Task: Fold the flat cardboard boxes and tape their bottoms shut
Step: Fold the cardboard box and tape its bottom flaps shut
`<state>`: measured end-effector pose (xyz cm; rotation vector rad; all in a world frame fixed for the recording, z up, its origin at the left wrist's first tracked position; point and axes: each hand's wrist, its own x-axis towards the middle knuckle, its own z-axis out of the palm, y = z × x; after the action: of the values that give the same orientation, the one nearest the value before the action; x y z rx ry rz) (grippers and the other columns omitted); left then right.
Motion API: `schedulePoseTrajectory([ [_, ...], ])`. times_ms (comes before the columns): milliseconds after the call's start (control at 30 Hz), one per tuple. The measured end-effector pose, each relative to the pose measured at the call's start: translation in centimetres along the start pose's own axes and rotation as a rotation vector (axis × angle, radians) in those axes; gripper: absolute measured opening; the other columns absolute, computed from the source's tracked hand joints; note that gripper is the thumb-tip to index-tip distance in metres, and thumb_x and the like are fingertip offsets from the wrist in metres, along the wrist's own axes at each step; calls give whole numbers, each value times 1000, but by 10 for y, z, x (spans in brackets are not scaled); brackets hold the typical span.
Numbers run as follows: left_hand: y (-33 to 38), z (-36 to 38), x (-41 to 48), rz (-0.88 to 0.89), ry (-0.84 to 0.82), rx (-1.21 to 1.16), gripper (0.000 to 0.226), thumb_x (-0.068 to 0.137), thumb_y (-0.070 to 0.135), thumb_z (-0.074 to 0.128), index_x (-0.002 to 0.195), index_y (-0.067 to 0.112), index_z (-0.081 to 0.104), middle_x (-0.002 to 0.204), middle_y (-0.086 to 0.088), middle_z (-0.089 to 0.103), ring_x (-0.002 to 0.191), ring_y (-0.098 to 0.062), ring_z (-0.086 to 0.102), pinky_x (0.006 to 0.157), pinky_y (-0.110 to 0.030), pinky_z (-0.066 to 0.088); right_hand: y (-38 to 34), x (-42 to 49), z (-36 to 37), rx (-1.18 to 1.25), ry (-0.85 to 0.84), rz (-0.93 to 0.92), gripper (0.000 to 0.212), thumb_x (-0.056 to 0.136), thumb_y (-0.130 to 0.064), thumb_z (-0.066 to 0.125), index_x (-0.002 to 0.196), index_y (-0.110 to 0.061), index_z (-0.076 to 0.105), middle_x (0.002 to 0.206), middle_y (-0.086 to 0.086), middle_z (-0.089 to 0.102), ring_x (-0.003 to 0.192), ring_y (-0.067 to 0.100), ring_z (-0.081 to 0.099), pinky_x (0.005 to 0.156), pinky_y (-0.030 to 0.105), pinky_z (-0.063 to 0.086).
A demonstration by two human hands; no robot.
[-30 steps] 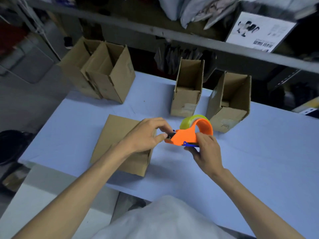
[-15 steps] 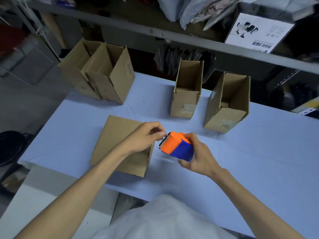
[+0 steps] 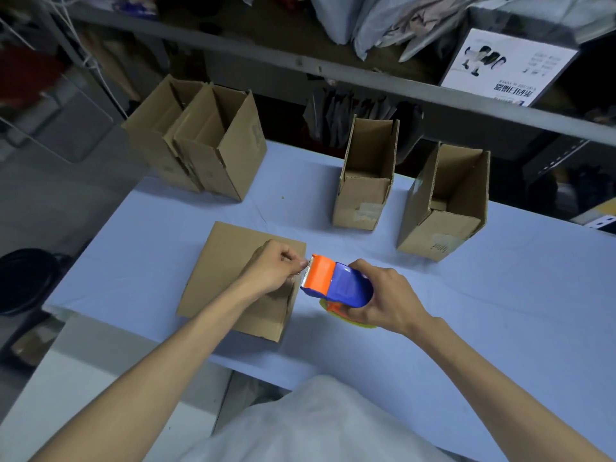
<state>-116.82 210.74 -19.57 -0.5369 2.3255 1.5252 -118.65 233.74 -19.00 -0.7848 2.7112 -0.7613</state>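
four open boxes (image 3: 366, 181) beyond near box (image 3: 226, 271) and tape dispenser (image 3: 336, 283)

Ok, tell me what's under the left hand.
A cardboard box lies on the table beneath the left hand. The hand and forearm cover part of it, hiding any seam there.

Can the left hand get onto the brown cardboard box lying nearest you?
Likely yes: the left hand is right over the brown cardboard box, nothing between, though it pinches the tape end from the orange-and-blue tape dispenser.
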Motion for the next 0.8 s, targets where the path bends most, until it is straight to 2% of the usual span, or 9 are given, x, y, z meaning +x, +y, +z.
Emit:
schedulePoseTrajectory([
  [167, 0, 10, -5, 2, 128, 257, 14, 88, 19, 64, 75, 13, 65, 76, 2, 66, 75, -15, 59, 60, -21, 39, 4, 4, -2, -138, -76, -50, 52, 67, -58, 75, 102, -26, 53, 81, -14, 57, 67, 16, 53, 59, 27, 44],
  [267, -2, -2, -9, -24, 210, 338, 17, 88, 13, 60, 72, 16, 59, 97, -1, 71, 93, -19, 62, 76, -23, 43, 12, -3, -1, -177, -107, -5, 51, 67, -55, 74, 103, -25, 53, 85, -11, 63, 73, 19, 58, 63, 30, 49],
  [333, -8, -18, -8, -36, 236, 356, 17, 89, 11, 58, 73, 14, 60, 99, -3, 72, 99, -21, 64, 82, -26, 48, 21, -9, -1, -192, -131, 28, 49, 66, -55, 73, 101, -27, 54, 85, -12, 63, 74, 18, 59, 63, 29, 48],
  [400, -14, -25, -7, -33, 187, 379, 14, 89, 9, 56, 76, 11, 62, 97, -4, 71, 100, -22, 64, 81, -27, 48, 27, -15, 2, -181, -142, 42, 47, 65, -55, 74, 99, -28, 55, 82, -13, 62, 71, 17, 58, 62, 28, 48],
  [500, -23, -18, -4, -58, 99, 377, 15, 93, 12, 54, 79, 12, 59, 104, -5, 69, 101, -21, 62, 79, -24, 42, 29, -12, 7, -197, -155, 11, 50, 62, -53, 74, 101, -27, 55, 87, -10, 64, 73, 16, 58, 64, 28, 48],
  [567, -28, -16, -1, -72, 141, 323, 14, 93, 21, 58, 81, 13, 59, 92, 0, 67, 93, -19, 61, 73, -23, 39, 29, -8, 7, -196, -147, 3, 55, 60, -64, 69, 99, -28, 54, 85, -9, 63, 71, 15, 57, 62, 27, 46],
  [667, -30, -17, 4, -65, 216, 272, 16, 87, 30, 65, 85, 14, 61, 73, 11, 57, 81, -14, 60, 67, -23, 37, 27, -1, 8, -149, -77, 22, 64, 63, -86, 44, 94, -31, 55, 78, -9, 61, 68, 12, 56, 59, 27, 45],
  [733, -29, -15, 5, -37, 256, 264, 21, 83, 32, 71, 84, 13, 62, 69, 12, 56, 73, -10, 56, 66, -23, 38, 27, 3, 9, -126, -56, 55, 63, 71, -84, 33, 94, -31, 57, 76, -9, 62, 68, 12, 56, 60, 30, 46],
  [800, -29, -14, 6, -28, 264, 270, 22, 80, 31, 75, 81, 13, 62, 68, 9, 57, 73, -12, 57, 67, -24, 41, 27, 8, 10, -153, -70, 66, 58, 76, -80, 37, 93, -30, 59, 77, -8, 64, 68, 14, 57, 60, 32, 48],
])
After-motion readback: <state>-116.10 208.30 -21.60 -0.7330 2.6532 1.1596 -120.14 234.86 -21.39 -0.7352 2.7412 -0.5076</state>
